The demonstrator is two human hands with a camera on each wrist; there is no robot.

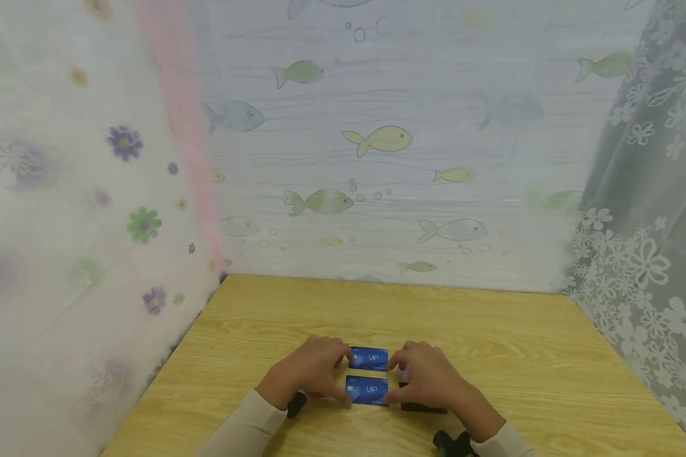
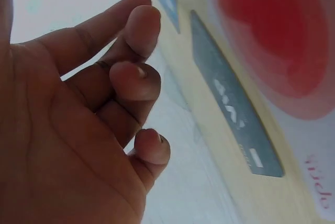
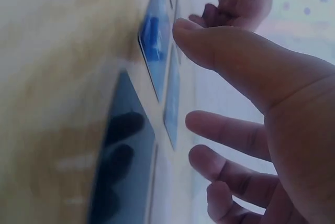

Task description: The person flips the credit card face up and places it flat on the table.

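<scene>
Two blue cards marked VIP lie flat, one behind the other: the back card (image 1: pixel 368 358) and the front card (image 1: pixel 367 390). To their left is my left hand (image 1: pixel 313 368), its fingers loosely bent at the cards' left edges. My right hand (image 1: pixel 429 376) mirrors it on the right, thumb by the front card's right edge and fingers by the back one. Neither hand grips a card; in the right wrist view the fingers (image 3: pixel 225 132) stand spread apart. Beneath the right hand lies a glossy black flat item (image 3: pixel 123 156), partly hidden in the head view.
A flat item with a red oval print (image 2: pixel 272 41) lies beside the cards, mostly hidden under my left hand in the head view. The wood-grain table (image 1: pixel 297 304) ends at a fish-patterned curtain (image 1: pixel 377 190) behind, with flowered curtains at both sides.
</scene>
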